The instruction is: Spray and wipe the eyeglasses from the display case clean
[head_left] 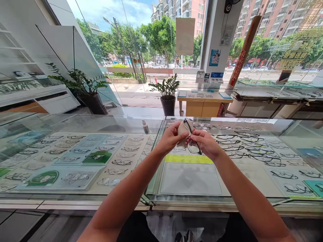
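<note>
Both hands meet above the glass display counter (pixel 191 179). My left hand (pixel 172 136) is closed around a pale beige cloth (pixel 182 128), which is folded over part of a pair of dark-framed eyeglasses (pixel 194 148). With its fingers pinched, my right hand (pixel 205 143) grips the same eyeglasses near the middle of the frame. One lens and dark rim hang below the hands, while another dark part of the frame sticks up past the cloth. The fingers and cloth hide the rest of the eyeglasses.
Rows of eyeglasses (pixel 122 162) lie inside the glass cases on both sides. A small spray bottle (pixel 145 127) stands on the counter left of my hands. Beyond the counter are a potted plant (pixel 168 97) and a wooden cabinet (pixel 205 107).
</note>
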Tool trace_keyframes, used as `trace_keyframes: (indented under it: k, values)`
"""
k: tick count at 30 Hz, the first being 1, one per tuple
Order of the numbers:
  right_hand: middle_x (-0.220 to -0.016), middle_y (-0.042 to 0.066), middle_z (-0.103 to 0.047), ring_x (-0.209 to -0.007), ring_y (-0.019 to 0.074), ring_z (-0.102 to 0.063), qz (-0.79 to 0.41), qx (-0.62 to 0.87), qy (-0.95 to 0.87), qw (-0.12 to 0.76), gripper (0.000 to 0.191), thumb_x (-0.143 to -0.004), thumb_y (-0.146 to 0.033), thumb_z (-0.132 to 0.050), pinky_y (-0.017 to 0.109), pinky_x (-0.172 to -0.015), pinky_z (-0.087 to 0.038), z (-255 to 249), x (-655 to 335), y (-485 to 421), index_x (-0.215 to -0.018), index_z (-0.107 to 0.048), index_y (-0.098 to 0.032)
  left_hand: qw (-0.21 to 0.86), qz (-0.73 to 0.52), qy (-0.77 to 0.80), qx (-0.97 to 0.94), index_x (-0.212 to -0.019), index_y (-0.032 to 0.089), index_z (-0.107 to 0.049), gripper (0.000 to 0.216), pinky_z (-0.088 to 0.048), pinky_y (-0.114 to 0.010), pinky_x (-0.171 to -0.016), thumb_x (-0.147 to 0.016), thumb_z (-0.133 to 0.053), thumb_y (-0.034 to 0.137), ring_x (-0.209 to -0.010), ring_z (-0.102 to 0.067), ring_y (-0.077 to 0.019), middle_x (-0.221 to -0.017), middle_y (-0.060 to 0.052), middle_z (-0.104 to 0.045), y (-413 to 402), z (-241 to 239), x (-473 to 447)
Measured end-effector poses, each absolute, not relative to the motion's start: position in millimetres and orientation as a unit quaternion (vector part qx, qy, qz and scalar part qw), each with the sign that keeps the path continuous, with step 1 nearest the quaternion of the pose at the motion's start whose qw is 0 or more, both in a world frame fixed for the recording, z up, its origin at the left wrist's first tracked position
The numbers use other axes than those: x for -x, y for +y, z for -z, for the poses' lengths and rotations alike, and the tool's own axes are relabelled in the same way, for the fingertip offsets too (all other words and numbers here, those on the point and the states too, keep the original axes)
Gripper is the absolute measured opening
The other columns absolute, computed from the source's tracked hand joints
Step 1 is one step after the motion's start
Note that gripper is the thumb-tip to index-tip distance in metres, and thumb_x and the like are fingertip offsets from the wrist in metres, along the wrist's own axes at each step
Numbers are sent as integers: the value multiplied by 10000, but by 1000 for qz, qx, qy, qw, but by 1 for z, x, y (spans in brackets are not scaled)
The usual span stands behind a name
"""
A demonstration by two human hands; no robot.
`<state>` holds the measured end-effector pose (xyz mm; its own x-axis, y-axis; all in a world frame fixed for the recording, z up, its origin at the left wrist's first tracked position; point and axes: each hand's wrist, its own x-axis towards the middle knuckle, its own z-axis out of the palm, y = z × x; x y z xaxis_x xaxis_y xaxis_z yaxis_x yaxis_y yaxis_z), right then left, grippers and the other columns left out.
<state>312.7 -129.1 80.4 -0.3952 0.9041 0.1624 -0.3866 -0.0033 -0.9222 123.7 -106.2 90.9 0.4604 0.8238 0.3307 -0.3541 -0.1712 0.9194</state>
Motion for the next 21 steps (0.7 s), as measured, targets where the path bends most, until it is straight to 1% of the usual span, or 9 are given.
trace_keyframes:
  k: [3,7,9,10,12,14,17,19,21]
  values:
    - [-872,47,-761,-836,181,-666,-654,252,-523,485,292,-783,-428,-922,331,-790,-497,-76,-306,-130,-921,-816,-194,582,-523,229,-579,-940,166,-673,463,-498,-246,-472,-781,-922,522,-493,-603,-121,-703,-8,-710,-108,-87,-131]
    - [-867,49,-772,-798,168,-625,-637,256,-557,468,269,-823,-437,-890,327,-761,-461,-74,-302,-131,-863,-793,-189,535,-574,269,-559,-805,184,-641,527,-405,-237,-393,-843,-808,683,-406,-528,-110,-569,25,-629,-109,-82,-136]
    - [-864,45,-775,-786,165,-618,-632,256,-561,469,260,-827,-430,-885,332,-776,-466,-76,-304,-131,-863,-793,-189,525,-584,276,-554,-773,182,-638,566,-407,-239,-397,-860,-763,727,-410,-523,-108,-564,21,-624,-108,-82,-134]
    - [-856,43,-773,-786,168,-627,-633,257,-558,472,258,-822,-425,-887,337,-786,-473,-77,-306,-130,-856,-791,-188,530,-576,272,-559,-770,178,-643,572,-437,-245,-418,-866,-755,731,-426,-539,-112,-577,14,-634,-107,-82,-133]
    - [-831,41,-762,-790,183,-661,-640,260,-545,474,261,-799,-417,-899,349,-802,-490,-82,-312,-129,-828,-783,-185,559,-537,250,-580,-801,166,-672,547,-526,-272,-505,-883,-761,699,-499,-612,-138,-634,-11,-673,-105,-84,-128]
    - [-810,45,-750,-791,200,-694,-647,262,-536,475,271,-778,-414,-909,363,-810,-507,-85,-318,-128,-786,-770,-182,592,-491,218,-601,-886,156,-708,481,-590,-301,-607,-895,-787,630,-604,-685,-169,-725,-41,-720,-103,-88,-121]
    - [-815,59,-747,-802,211,-713,-652,261,-525,481,276,-770,-411,-913,370,-810,-528,-85,-319,-126,-761,-766,-177,623,-436,191,-621,-1077,151,-727,426,-617,-310,-701,-881,-848,509,-720,-733,-187,-864,-75,-762,-102,-93,-114]
    - [-837,68,-758,-817,206,-708,-662,256,-510,486,272,-765,-411,-918,362,-807,-536,-83,-316,-127,-812,-790,-176,623,-437,190,-621,-1162,152,-708,474,-609,-290,-683,-846,-892,453,-706,-717,-165,-929,-83,-771,-103,-94,-115]
    - [-863,67,-767,-824,198,-697,-672,248,-498,489,289,-757,-415,-926,352,-801,-538,-79,-310,-128,-885,-814,-181,608,-471,198,-608,-1154,157,-692,496,-576,-253,-603,-814,-920,437,-644,-673,-130,-923,-65,-764,-105,-92,-119]
